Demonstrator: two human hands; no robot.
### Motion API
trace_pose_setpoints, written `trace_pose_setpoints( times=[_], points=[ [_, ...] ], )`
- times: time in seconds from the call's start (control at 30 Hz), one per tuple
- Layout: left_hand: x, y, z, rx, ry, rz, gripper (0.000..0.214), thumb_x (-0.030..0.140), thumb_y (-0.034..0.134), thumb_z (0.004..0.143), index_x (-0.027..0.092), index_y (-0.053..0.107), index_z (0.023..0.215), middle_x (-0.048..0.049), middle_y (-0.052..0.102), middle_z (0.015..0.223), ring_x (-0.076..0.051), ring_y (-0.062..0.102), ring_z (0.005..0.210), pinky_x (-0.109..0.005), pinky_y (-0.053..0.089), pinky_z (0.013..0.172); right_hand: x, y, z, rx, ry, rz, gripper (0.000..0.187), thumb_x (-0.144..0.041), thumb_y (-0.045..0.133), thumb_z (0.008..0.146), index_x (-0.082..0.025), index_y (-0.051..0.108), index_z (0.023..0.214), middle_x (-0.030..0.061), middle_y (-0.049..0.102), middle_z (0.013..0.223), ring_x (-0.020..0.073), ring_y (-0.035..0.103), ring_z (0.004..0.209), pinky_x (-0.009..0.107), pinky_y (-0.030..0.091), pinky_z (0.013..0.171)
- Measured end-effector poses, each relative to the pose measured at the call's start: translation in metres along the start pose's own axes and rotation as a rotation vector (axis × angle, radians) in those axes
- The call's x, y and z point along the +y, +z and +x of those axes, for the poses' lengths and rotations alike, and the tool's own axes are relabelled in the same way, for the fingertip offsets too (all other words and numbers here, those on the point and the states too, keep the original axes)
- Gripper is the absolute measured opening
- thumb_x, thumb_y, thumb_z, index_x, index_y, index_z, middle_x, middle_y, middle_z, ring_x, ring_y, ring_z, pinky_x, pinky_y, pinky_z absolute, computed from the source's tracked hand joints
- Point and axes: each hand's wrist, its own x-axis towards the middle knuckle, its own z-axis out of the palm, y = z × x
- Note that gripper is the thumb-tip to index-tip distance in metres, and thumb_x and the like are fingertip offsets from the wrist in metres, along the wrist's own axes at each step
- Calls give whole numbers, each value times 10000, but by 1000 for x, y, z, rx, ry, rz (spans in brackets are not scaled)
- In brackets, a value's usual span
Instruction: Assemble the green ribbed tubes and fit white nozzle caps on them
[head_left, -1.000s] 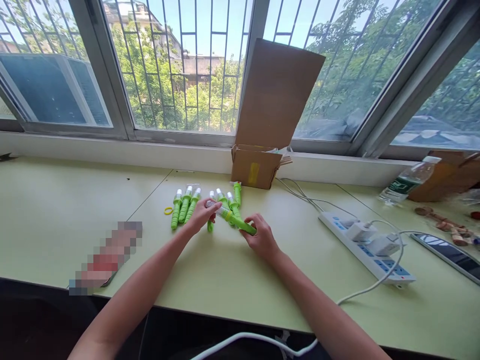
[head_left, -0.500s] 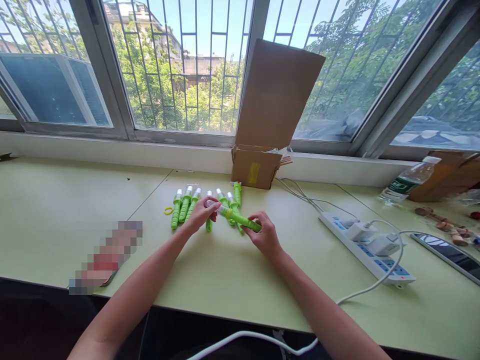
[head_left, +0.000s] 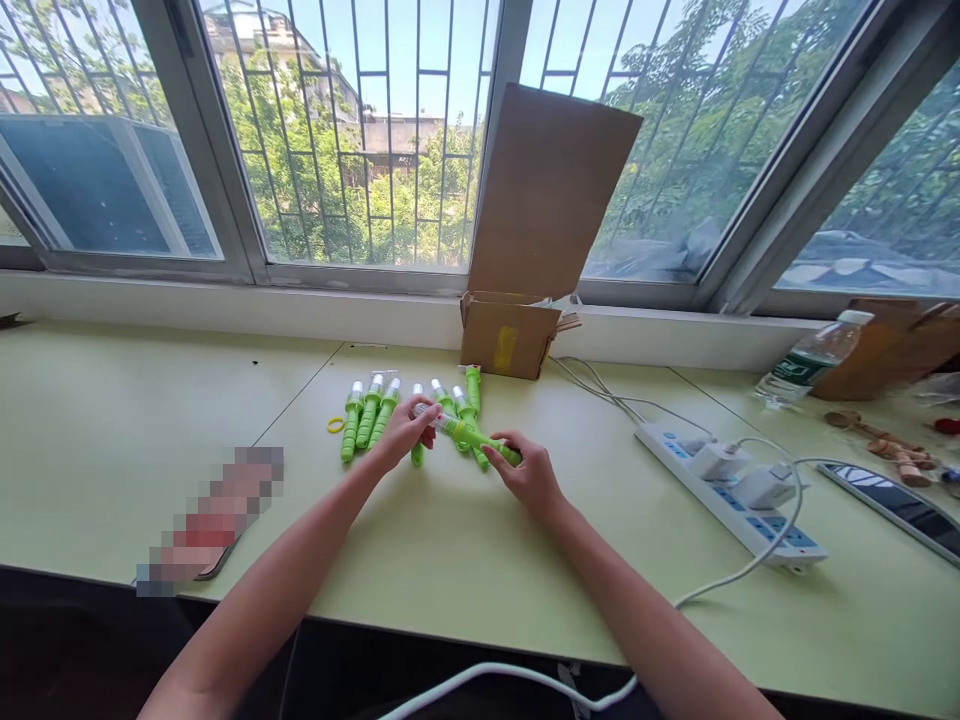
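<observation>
Between my two hands is a green ribbed stick with a clear top (head_left: pixel 466 434), held at a slant above the table. My left hand (head_left: pixel 406 432) closes round its clear end, and my right hand (head_left: pixel 528 468) grips the green lower end. Several similar green sticks with white tops (head_left: pixel 372 412) lie side by side on the table just beyond my hands. Some of them are partly hidden by my left hand and the held stick. A small yellow ring (head_left: pixel 335 425) lies left of the row.
An open cardboard box (head_left: pixel 501 335) stands against the window sill. To the right are a white power strip (head_left: pixel 727 495) with plugs and cables, a phone (head_left: pixel 892 508), a water bottle (head_left: pixel 814 360) and wooden pieces (head_left: pixel 889 450). A blurred-out phone-like object (head_left: pixel 214 525) lies at left.
Both hands keep their grip on the stick in nearly the same place. The view has shifted very slightly.
</observation>
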Motion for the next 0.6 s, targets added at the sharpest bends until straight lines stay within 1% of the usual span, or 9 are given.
trace_pose_setpoints(
  times=[0.03, 0.1, 0.17, 0.27, 0.33, 0.43, 0.5, 0.57, 0.6],
  points=[
    [-1, 0, 1, 14, 2, 2, 374, 502, 615, 752, 149, 529, 838, 25, 562, 521, -96, 539, 410, -201, 465, 411, -1, 0, 0, 5, -9, 7, 370, -499, 596, 770, -166, 629, 929, 29, 617, 671, 151, 529, 572, 246, 399, 552],
    [-4, 0, 2, 37, 9, 14, 383, 525, 593, 763, 151, 516, 802, 25, 554, 513, -92, 528, 402, -195, 453, 396, -3, 0, -1, -12, -18, 22, 354, -484, 625, 750, -175, 616, 923, 28, 624, 686, 153, 538, 588, 245, 404, 561],
    [-7, -1, 3, 38, 20, 28, 388, 532, 586, 765, 153, 505, 783, 28, 546, 507, -89, 520, 398, -189, 445, 387, -4, 0, -1, -40, -11, 24, 316, -480, 599, 772, -181, 616, 872, 27, 628, 673, 146, 523, 564, 247, 392, 552],
    [-10, -2, 4, 6, 49, 37, 383, 530, 579, 773, 157, 492, 783, 31, 541, 513, -92, 524, 413, -189, 447, 388, -4, -3, 1, -72, 21, 21, 336, -498, 559, 795, -175, 630, 850, 23, 613, 646, 128, 470, 514, 248, 352, 519],
    [-10, -2, 5, -19, 70, 39, 373, 519, 579, 777, 157, 492, 799, 28, 549, 536, -95, 537, 434, -193, 459, 403, -3, -5, 3, -137, 63, 84, 374, -520, 510, 818, -168, 624, 763, 7, 561, 572, 116, 431, 486, 242, 321, 487],
    [-8, -3, 4, -58, 94, 49, 364, 502, 594, 773, 152, 503, 819, 22, 562, 569, -95, 553, 458, -201, 479, 434, -2, -8, 4, -300, 169, 258, 479, -556, 426, 847, -168, 543, 591, -22, 450, 454, 93, 357, 426, 229, 271, 433],
    [-5, -4, 3, -80, 106, 56, 364, 496, 605, 764, 148, 514, 821, 20, 565, 577, -97, 560, 467, -204, 483, 445, -2, -8, 5, -372, 229, 337, 505, -572, 408, 849, -168, 514, 565, -34, 416, 427, 79, 307, 394, 224, 244, 410],
    [-1, -4, 2, -79, 116, 64, 359, 483, 628, 747, 146, 527, 821, 13, 579, 602, -97, 566, 477, -206, 485, 453, -3, -7, 4, -365, 236, 350, 488, -572, 423, 845, -165, 539, 602, -33, 436, 438, 82, 320, 396, 224, 259, 411],
    [1, -4, 1, -71, 119, 69, 355, 472, 642, 736, 146, 533, 821, 10, 588, 616, -95, 568, 480, -206, 486, 458, -3, -6, 3, -326, 212, 327, 468, -567, 441, 840, -164, 564, 636, -26, 464, 456, 91, 354, 411, 226, 282, 421]
  ],
)
